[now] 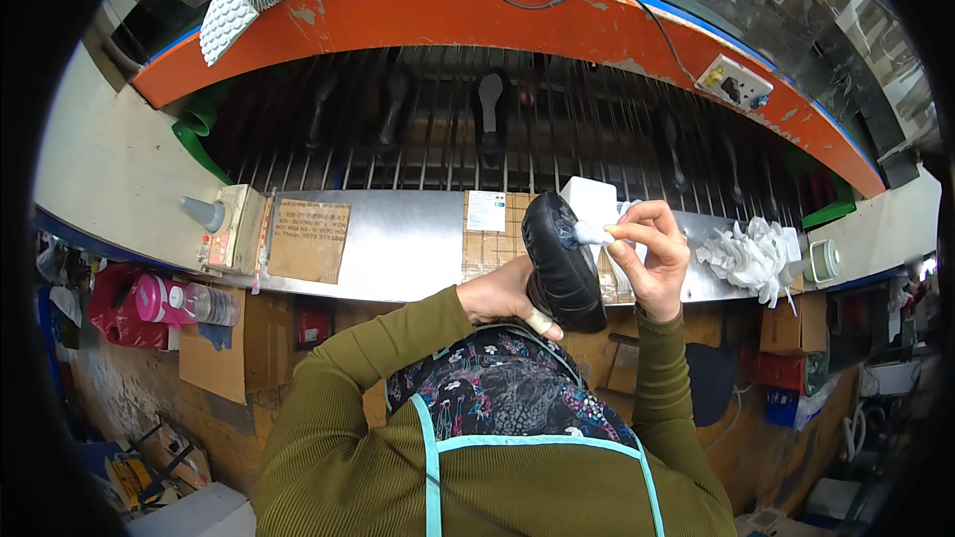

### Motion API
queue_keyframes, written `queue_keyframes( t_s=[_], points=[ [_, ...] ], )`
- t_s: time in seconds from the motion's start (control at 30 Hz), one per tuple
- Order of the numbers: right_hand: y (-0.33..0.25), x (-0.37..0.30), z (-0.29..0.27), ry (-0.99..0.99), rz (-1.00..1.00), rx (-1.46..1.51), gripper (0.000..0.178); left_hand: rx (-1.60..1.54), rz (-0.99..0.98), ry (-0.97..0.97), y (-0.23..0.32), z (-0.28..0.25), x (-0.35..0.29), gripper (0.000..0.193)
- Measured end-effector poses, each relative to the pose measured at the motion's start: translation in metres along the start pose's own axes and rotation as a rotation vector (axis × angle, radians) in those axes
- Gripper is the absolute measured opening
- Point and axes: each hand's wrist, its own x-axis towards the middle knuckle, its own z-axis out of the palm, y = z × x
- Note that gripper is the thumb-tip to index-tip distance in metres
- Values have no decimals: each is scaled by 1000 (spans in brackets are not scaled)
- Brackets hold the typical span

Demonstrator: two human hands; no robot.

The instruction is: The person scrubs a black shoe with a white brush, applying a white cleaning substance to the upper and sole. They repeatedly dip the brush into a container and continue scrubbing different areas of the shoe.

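Observation:
My left hand (500, 292) grips a black shoe (565, 276) from its left side, its thumb low on the shoe, with a pale wrap around one digit. The shoe is held above the near edge of the metal ledge (406, 239), long side toward me. In my right hand (652, 257), a small white wad (593, 233) of cloth or cotton is pinched between thumb and fingers. The wad touches the upper right part of the shoe. Behind it stands a white box-like block (588, 197), partly hidden.
Beyond the ledge, dark shoes, one with a grey sole (489, 104), lie on a rod conveyor (433, 149) under an orange panel (428, 15). White crumpled cloths (751, 257) lie at right. Cardboard (308, 241) and a grey cone (203, 214) are at left. A lamp (239, 5) hangs upper left.

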Motion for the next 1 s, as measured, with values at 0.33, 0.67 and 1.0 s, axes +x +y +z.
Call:
queue_keyframes(
  t_s=[0.33, 0.67, 1.0],
  points=[
    [9, 7, 7, -49, -4, 36, 16, -220, -107, -131, -13, 1, -7, 88],
    [40, -27, 4, -115, 99, 139, 14, -320, -100, -116, -28, -6, -16, 71],
    [142, -173, -6, 234, 666, -825, 11, -408, 368, 319, -48, -65, -72, 89]
  ],
)
